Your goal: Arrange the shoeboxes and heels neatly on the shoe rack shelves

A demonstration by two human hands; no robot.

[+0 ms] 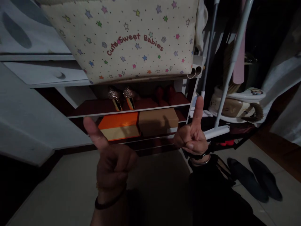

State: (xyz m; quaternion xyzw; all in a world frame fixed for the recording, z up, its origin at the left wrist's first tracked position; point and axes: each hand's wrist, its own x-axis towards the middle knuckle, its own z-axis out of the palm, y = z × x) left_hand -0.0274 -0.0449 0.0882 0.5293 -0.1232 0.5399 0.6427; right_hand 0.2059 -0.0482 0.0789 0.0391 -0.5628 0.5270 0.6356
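My left hand (114,161) is held up in front of a low shoe rack (89,105). One digit points up and to the left, and the other fingers are curled in with nothing in them. To the right, my right hand (194,138) has one finger pointing straight up; its thumb lies folded over the other curled fingers, and it holds nothing. Behind the hands, an orange box (119,124) and a brown cardboard box (157,121) sit on the lower shelf. Glittery gold-heeled shoes (129,97) and dark red shoes (166,94) stand above them.
A cream storage bin (141,22) with stars and "Cute Sweet Babies" lettering rests on top of the rack. A white drawer (47,72) is at left. On the right are a pole-handled squeegee or mop (229,72), a beige child's potty (230,106) and dark slippers (248,179) on tiles.
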